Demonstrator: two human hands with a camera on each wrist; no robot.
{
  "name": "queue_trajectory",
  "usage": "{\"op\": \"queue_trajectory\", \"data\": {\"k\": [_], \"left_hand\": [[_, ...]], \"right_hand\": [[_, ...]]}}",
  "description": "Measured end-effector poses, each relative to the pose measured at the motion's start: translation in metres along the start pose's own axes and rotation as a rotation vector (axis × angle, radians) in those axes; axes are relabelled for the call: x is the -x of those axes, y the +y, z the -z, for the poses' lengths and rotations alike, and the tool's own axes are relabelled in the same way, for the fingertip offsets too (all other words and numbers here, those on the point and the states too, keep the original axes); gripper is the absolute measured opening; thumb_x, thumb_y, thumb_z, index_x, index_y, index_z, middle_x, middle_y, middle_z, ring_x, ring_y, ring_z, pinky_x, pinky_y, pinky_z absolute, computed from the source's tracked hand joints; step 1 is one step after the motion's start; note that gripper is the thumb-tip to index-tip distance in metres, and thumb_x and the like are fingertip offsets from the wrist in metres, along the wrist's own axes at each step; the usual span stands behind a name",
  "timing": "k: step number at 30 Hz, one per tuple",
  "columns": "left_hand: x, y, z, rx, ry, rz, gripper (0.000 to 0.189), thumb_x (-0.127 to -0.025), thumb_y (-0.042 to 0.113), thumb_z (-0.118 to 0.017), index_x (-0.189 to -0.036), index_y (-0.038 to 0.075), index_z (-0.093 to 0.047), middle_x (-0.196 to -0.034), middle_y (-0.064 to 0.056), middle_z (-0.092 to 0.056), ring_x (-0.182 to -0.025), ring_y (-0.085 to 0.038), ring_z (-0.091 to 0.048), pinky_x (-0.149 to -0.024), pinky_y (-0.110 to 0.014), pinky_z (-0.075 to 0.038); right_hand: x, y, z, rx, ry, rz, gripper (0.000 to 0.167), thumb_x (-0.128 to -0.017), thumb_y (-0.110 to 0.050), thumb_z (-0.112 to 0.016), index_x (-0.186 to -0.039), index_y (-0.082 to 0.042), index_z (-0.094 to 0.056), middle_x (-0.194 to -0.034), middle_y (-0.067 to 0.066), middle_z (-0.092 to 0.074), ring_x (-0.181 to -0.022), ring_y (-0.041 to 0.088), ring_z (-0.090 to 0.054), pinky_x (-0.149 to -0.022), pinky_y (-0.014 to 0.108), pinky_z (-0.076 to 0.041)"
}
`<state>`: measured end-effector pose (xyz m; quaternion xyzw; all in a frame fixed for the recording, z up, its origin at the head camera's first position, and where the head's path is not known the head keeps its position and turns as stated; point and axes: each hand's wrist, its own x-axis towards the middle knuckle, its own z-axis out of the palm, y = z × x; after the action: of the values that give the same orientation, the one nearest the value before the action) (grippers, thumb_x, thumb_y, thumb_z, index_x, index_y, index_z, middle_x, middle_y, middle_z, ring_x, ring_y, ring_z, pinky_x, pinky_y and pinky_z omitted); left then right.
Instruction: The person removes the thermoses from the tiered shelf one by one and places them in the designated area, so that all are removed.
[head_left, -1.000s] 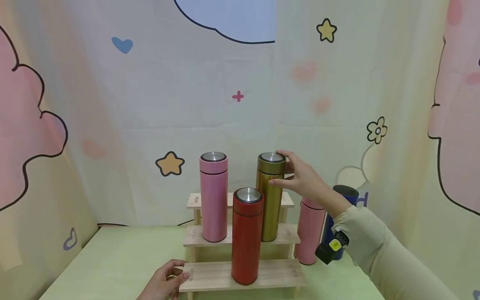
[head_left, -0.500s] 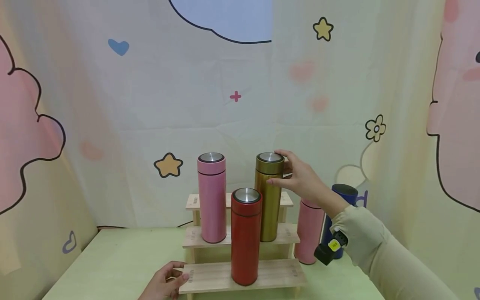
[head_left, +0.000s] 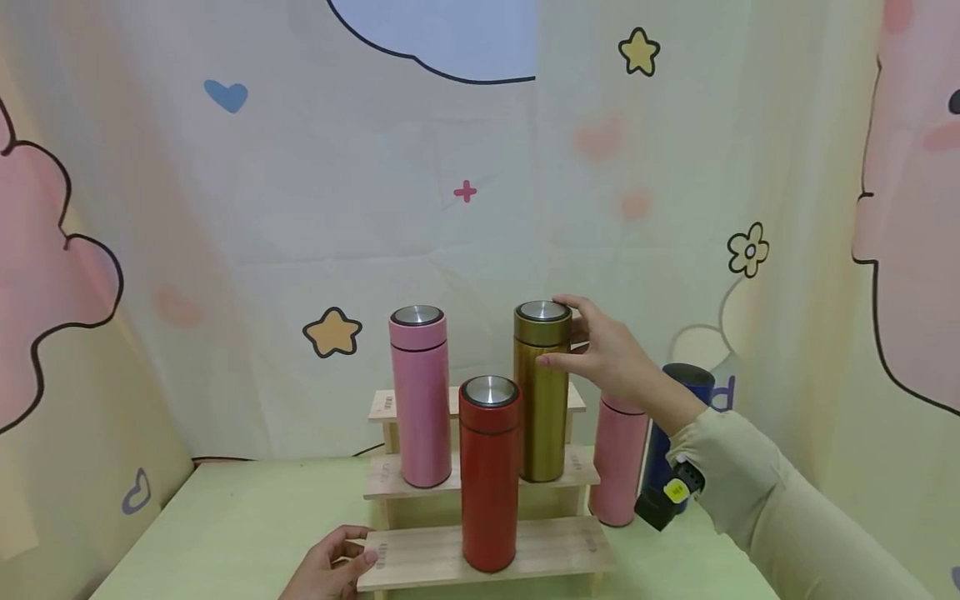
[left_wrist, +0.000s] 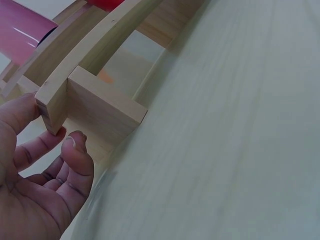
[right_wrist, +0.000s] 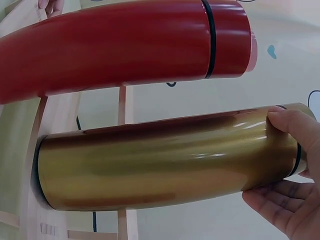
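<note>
My right hand (head_left: 611, 354) holds a gold thermos bottle (head_left: 545, 400) near its top, thumb on the front and fingers around the far side. The bottle stands upright on the middle tier of a stepped wooden stand (head_left: 405, 560), its base close over the board in the right wrist view. With thumb and fingers, my left hand (left_wrist: 45, 170) pinches the left end of the stand's lowest board. A red thermos bottle (head_left: 490, 492) stands on that lowest board. To the left on the middle tier is a pink thermos bottle (head_left: 422, 408).
A second pink bottle (head_left: 618, 467) and a dark blue bottle (head_left: 688, 383) stand on the pale green table (head_left: 225, 525) right of the stand, partly behind my right forearm. A printed curtain (head_left: 375, 183) hangs behind.
The gold bottle has shifted slightly right along the middle tier with my right hand around it. My left hand keeps its place at the board's end, and the head view has turned a little.
</note>
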<state>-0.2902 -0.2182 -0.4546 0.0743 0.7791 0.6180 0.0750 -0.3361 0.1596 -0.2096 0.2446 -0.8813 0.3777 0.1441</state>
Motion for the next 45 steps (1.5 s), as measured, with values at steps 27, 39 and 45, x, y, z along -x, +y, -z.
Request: {"op": "queue_trajectory", "data": {"k": [27,39,45], "left_hand": [[0.001,0.0,0.002,0.02,0.008,0.014,0.064,-0.091,0.033,-0.066,-0.128,-0.014,-0.041,-0.098,-0.01,-0.059,-0.078,-0.015,-0.058,-0.065,-0.03,-0.053],[-0.001,0.0,0.002,0.034,-0.022,0.024,0.065,-0.092,0.033,-0.065,-0.13,-0.013,-0.04,-0.099,-0.011,-0.058,-0.077,-0.016,-0.058,-0.064,-0.029,-0.051],[-0.001,0.001,0.002,0.04,-0.019,0.03,0.065,-0.091,0.033,-0.066,-0.13,-0.012,-0.041,-0.098,-0.009,-0.058,-0.072,-0.015,-0.054,-0.06,-0.028,-0.048]], "right_hand": [[0.019,-0.002,0.039,0.117,0.052,-0.018,0.082,-0.084,-0.034,-0.075,-0.148,-0.015,-0.029,-0.122,0.02,-0.063,-0.111,0.034,-0.062,-0.092,0.049,-0.051],[0.042,0.011,0.057,0.125,0.081,-0.034,0.083,-0.086,-0.032,-0.073,-0.151,-0.013,-0.026,-0.124,0.026,-0.061,-0.111,0.04,-0.062,-0.093,0.056,-0.048],[0.053,0.021,0.065,0.131,0.095,-0.055,0.082,-0.087,-0.032,-0.072,-0.151,-0.013,-0.025,-0.124,0.028,-0.061,-0.109,0.042,-0.062,-0.092,0.058,-0.048]]}}
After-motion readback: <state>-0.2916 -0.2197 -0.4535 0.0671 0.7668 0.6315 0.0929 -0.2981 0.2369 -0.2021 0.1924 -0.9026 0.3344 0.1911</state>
